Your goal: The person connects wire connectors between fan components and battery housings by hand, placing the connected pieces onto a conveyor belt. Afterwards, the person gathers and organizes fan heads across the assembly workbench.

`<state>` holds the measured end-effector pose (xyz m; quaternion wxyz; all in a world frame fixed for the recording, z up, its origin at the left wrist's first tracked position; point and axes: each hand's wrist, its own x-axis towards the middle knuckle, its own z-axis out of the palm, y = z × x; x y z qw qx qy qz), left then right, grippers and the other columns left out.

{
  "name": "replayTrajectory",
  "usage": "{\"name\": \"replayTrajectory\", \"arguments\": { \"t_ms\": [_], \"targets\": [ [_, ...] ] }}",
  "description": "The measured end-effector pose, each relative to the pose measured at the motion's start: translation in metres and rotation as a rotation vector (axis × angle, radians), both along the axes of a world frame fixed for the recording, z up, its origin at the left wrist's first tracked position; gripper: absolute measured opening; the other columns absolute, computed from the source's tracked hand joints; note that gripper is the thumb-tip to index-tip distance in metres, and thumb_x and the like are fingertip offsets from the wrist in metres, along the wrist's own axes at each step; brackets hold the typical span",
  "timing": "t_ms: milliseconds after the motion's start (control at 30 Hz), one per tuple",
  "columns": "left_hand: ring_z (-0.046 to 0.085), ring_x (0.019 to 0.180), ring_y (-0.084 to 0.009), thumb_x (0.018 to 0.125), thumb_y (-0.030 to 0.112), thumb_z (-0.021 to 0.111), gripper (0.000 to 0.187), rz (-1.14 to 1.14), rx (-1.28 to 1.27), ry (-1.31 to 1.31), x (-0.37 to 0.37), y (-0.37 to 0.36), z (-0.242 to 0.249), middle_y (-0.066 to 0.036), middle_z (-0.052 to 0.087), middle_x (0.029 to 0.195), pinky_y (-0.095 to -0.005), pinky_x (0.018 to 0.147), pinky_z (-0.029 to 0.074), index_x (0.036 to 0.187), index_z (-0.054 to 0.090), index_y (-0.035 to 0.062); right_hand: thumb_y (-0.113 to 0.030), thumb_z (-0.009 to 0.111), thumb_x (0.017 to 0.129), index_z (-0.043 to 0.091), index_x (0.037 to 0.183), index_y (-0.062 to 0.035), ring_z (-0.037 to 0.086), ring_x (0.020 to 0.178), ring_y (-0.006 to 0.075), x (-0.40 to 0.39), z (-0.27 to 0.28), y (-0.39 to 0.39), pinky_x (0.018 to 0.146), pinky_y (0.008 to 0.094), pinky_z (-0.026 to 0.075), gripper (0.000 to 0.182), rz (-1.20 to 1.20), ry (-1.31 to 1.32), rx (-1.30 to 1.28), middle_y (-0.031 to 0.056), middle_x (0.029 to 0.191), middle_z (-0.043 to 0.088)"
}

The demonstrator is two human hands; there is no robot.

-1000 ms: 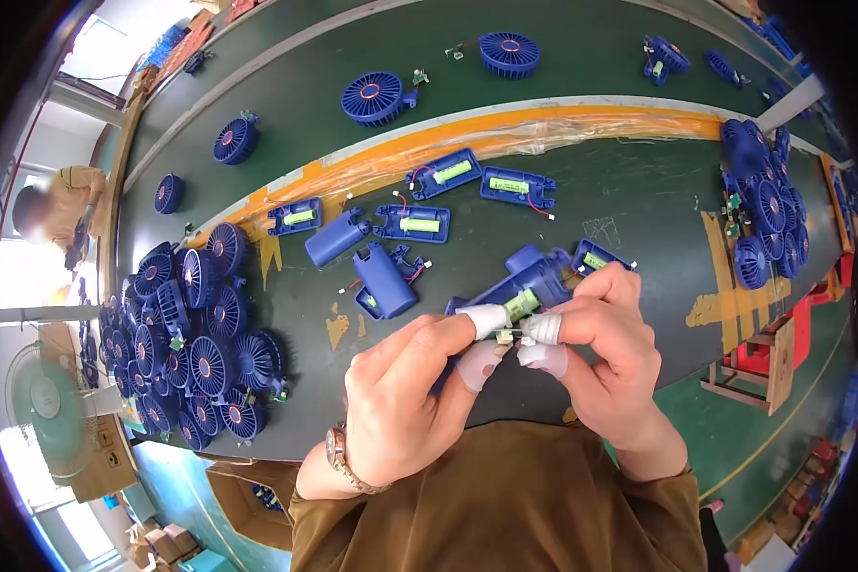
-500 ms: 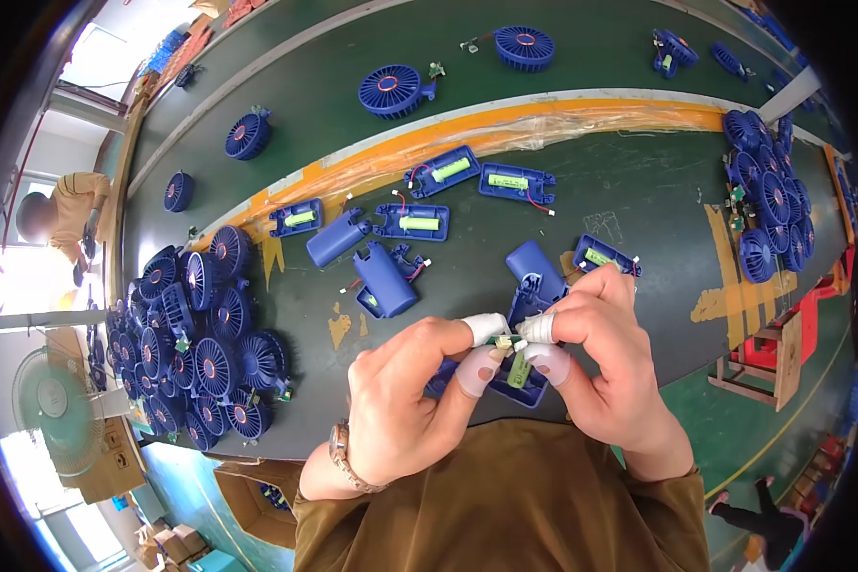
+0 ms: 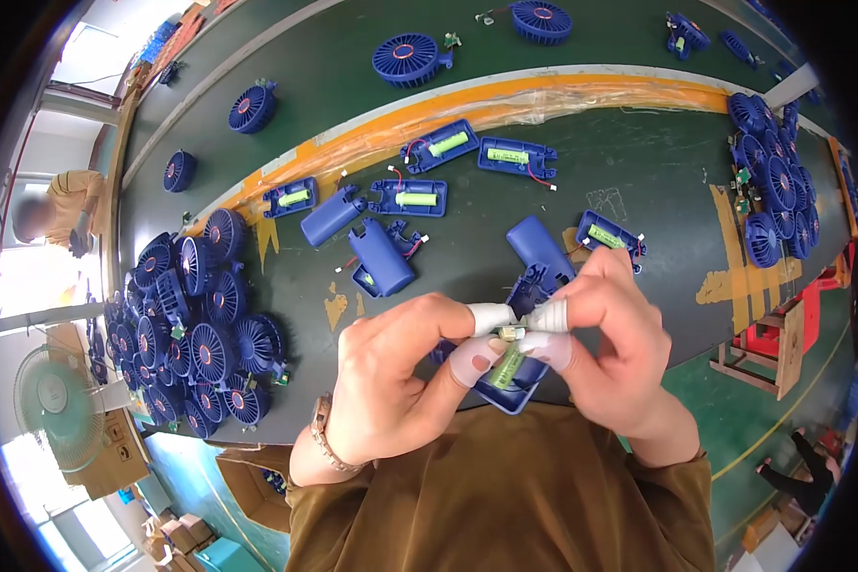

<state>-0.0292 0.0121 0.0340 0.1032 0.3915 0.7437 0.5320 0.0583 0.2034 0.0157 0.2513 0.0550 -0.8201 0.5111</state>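
My left hand (image 3: 396,357) pinches a small circuit board (image 3: 512,333) with a pale connector between thumb and forefinger. Against the board's right end press the thumb and forefinger of my right hand (image 3: 605,353); what lies between them is hidden. White tape wraps the fingertips of both hands. Just below them, a green battery (image 3: 510,367) lies in an open blue casing (image 3: 513,398), partly covered by my fingers. Touching distance beyond my fingertips is another blue casing part (image 3: 534,286), with a smooth blue cover (image 3: 541,243) behind it.
Several battery casings (image 3: 408,197) lie across the dark table (image 3: 467,250). Blue fan heads are heaped at left (image 3: 214,348) and right (image 3: 780,186). Beyond a taped ledge (image 3: 372,124) lie more fan heads (image 3: 412,59). A person (image 3: 67,210) is at far left.
My view has shifted slightly, so the table things sit a little higher. Both hands stay pinched together at the circuit board, which has turned slightly. The casing beneath has tilted a little.
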Motion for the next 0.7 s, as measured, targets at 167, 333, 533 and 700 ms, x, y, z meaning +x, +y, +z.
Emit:
{"name": "replayTrajectory", "arguments": {
  "t_ms": [167,333,533,700],
  "targets": [
    [0.065,0.062,-0.0191,0.087,0.006,0.074,0.012,0.006,0.027,-0.088,0.001,-0.003,0.001,-0.010,0.069,0.079,-0.0296,0.057,0.050,0.096,0.067,0.0009,-0.006,0.079,0.076,0.064,0.081,-0.0082,0.047,0.065,0.0173,-0.001,-0.010,-0.008,0.070,0.0343,0.030,0.016,-0.054,0.129,0.027,0.0008,0.075,0.066],
    [0.067,0.066,-0.0175,0.088,0.006,0.073,0.013,0.072,0.103,-0.390,0.009,-0.001,0.003,-0.010,0.070,0.080,-0.0294,0.061,0.053,0.098,0.068,0.0001,-0.007,0.080,0.076,0.066,0.082,-0.0078,0.047,0.064,0.0172,-0.001,-0.006,-0.011,0.070,0.0345,0.031,0.015,-0.075,0.172,0.117,0.0015,0.075,0.066],
    [0.066,0.065,-0.0220,0.087,0.007,0.074,0.011,-0.081,-0.049,-0.079,-0.004,-0.010,0.011,-0.009,0.067,0.078,-0.0314,0.058,0.050,0.094,0.067,0.0022,-0.008,0.083,0.076,0.066,0.082,-0.0072,0.046,0.065,0.0159,-0.003,-0.010,-0.009,0.068,0.0312,0.034,0.018,0.079,-0.129,-0.251,0.0007,0.073,0.059],
    [0.065,0.064,-0.0251,0.087,0.008,0.075,0.010,-0.158,-0.080,-0.095,-0.003,-0.019,0.009,-0.009,0.067,0.078,-0.0332,0.056,0.049,0.091,0.067,0.0035,-0.008,0.081,0.080,0.062,0.082,-0.0057,0.045,0.065,0.0103,0.001,-0.008,-0.009,0.060,0.0274,0.036,0.019,0.248,-0.333,-0.433,-0.0007,0.071,0.054]
  ]
}}
